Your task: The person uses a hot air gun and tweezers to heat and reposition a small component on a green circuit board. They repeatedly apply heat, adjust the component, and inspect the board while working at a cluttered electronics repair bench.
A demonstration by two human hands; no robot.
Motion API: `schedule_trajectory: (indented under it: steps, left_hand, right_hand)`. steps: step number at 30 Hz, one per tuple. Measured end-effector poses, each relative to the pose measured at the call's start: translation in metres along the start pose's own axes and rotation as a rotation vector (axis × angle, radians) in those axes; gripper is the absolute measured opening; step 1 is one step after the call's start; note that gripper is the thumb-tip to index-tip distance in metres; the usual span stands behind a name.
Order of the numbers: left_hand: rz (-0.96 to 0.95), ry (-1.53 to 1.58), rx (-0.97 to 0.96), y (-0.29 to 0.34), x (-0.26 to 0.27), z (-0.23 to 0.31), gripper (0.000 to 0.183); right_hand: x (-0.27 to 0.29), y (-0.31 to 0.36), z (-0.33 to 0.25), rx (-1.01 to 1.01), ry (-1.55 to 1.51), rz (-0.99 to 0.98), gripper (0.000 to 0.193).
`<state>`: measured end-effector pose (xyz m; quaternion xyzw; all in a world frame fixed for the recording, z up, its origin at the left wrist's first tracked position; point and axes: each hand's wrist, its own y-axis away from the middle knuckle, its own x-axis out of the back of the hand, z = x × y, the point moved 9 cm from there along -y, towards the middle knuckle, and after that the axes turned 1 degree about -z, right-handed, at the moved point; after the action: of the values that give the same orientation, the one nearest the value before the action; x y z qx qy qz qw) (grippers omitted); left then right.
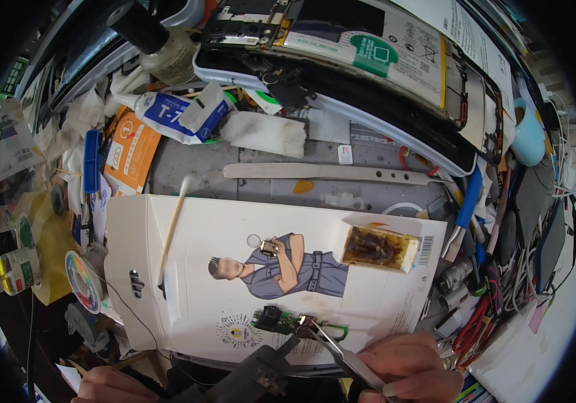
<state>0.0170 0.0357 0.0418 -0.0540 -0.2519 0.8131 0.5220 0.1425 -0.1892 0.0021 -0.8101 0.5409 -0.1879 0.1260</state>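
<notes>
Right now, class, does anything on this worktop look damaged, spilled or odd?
Yes: the brown mass in the small box, near the right end of the white card, looks dark and uneven, as if scorched. Beyond it, a device lies opened, insides exposed.

Right grip [409,369] pinched, left grip [110,385] low
</notes>
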Motion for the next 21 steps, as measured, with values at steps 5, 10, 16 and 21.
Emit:
schedule_trajectory:
  steps: [5,10,16,21]
  left_hand:
    - [0.007,0.004,-0.002,-0.0009,0.0,0.0002,0.037]
    - [0.015,-0.001,-0.008,-0.0007,-0.0004,0.0001,0.037]
    - [0.014,0.019,-0.016,-0.0003,0.0004,-0.0002,0.038]
    - [0.039,0.03,-0.043,0.0009,0.0012,-0.0001,0.039]
  right_hand:
    - [0.0003,-0.0002,-0.0003,0.004,-0.001,-0.008,0.032]
    - [0.0001,0.0002,-0.0002,0.007,-0.004,-0.001,0.033]
    - [0.0003,0.0002,-0.0003,0.004,-0.001,-0.003,0.033]
    - [0.0,0.0003,-0.0004,0.002,0.002,0.003,0.033]
